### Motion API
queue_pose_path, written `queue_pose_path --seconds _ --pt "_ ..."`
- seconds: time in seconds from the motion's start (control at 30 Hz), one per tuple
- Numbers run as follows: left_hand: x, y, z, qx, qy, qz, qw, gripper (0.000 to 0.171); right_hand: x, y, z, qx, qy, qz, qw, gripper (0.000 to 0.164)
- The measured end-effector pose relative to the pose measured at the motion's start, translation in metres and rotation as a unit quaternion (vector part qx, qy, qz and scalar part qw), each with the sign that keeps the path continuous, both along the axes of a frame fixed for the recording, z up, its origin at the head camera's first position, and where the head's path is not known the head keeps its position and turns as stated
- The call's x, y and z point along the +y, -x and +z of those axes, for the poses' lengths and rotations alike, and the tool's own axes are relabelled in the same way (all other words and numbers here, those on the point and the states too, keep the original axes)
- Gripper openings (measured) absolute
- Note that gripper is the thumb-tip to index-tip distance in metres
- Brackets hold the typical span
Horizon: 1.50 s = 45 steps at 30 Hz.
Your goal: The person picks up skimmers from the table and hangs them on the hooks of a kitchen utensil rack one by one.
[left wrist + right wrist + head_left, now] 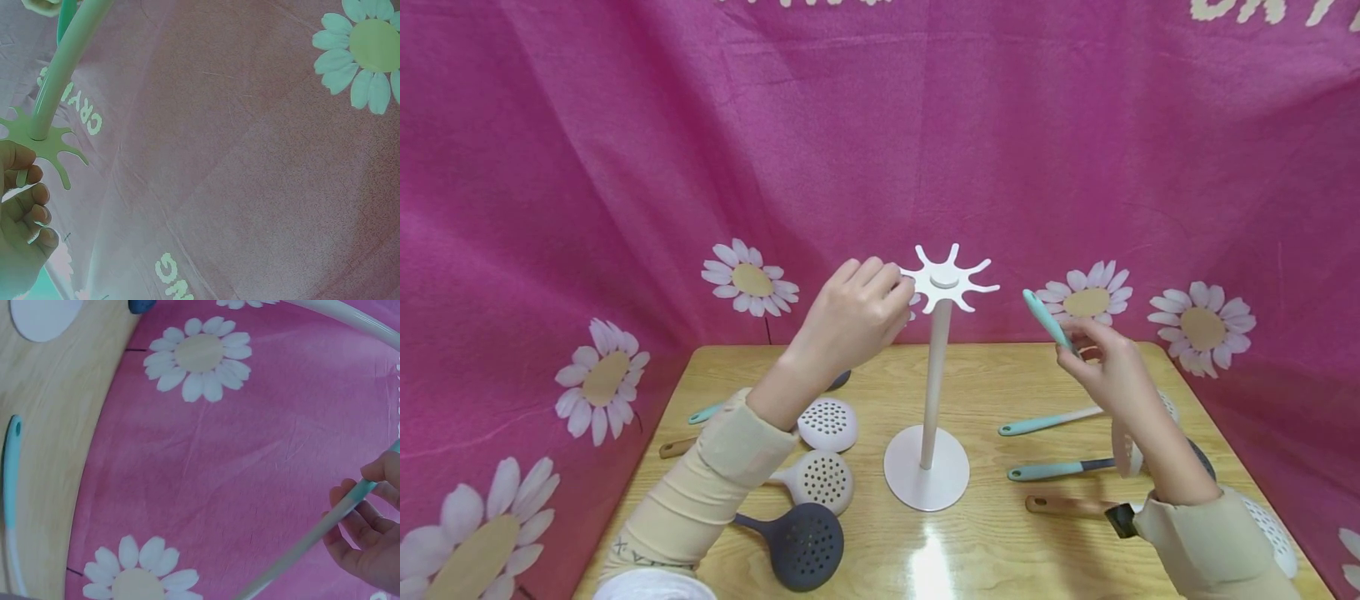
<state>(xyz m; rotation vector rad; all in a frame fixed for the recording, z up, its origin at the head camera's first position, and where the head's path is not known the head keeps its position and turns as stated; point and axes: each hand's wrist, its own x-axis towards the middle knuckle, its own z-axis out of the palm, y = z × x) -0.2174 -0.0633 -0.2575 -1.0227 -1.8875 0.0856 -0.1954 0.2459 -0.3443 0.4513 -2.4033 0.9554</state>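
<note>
A white utensil stand with a star-shaped hook top rises from a round base. My left hand pinches one hook arm of that top between thumb and forefinger, which the left wrist view shows clearly. To the right of the stand, my right hand grips a skimmer by its teal handle. The skimmer's pale perforated head hangs below the hand, partly covered by the forearm. In the right wrist view its white shaft slants down from the fingers.
Left of the stand lie a white skimmer, a cream skimmer and a dark skimmer. Several utensils lie at the right, including a teal handle and a wooden handle. A pink flowered cloth surrounds the wooden table.
</note>
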Motion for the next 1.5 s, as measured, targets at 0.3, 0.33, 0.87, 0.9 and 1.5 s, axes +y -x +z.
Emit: queue_pose_path --seconds 0.3,0.33,0.87,0.9,1.5 --pt "-0.001 0.0 -0.001 -0.005 0.001 0.002 1.0 0.007 -0.021 0.023 0.012 0.022 0.059 0.022 0.998 0.024" --pt "-0.001 0.0 -0.002 -0.006 0.0 0.002 1.0 0.007 -0.024 0.025 0.013 0.018 0.062 0.024 0.998 0.024" --pt "0.0 0.001 -0.003 -0.02 -0.011 -0.011 0.9997 0.006 -0.051 0.046 0.032 0.03 0.061 0.068 0.995 0.024" --pt "0.0 0.001 -0.003 -0.02 -0.012 -0.012 0.9997 0.006 -0.052 0.047 0.032 0.032 0.058 0.07 0.995 0.024" --pt "0.0 0.001 -0.003 -0.01 -0.02 -0.017 0.9996 0.005 -0.064 0.053 0.041 0.007 0.027 0.131 0.991 0.025"
